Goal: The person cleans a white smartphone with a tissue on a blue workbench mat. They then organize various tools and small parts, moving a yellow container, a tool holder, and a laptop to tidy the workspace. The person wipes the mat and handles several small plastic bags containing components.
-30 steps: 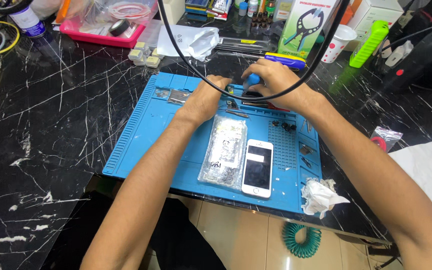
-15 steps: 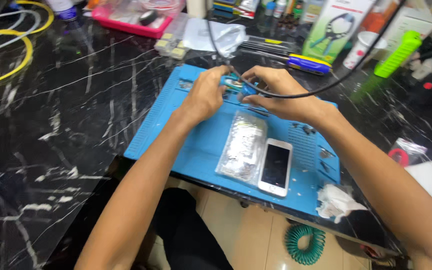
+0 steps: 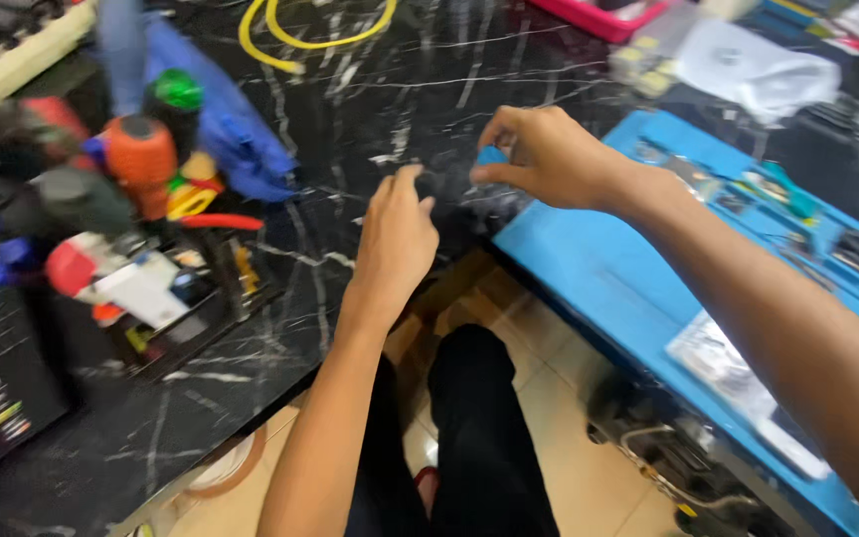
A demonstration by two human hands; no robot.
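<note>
Black marble bench (image 3: 370,89); fingers (image 3: 484,171) pinch small blue piece (image 3: 492,155).

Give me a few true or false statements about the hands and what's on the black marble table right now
1. The right hand pinches a small blue piece in its fingers. True.
2. The left hand grips a screwdriver. False: it holds nothing, its fingers loosely curled above the black marble table.
3. A blue work mat lies under the right forearm. True.
4. A yellow cable loops at the far side of the table. True.
5. The two hands are clasped together. False: they are apart.
</note>
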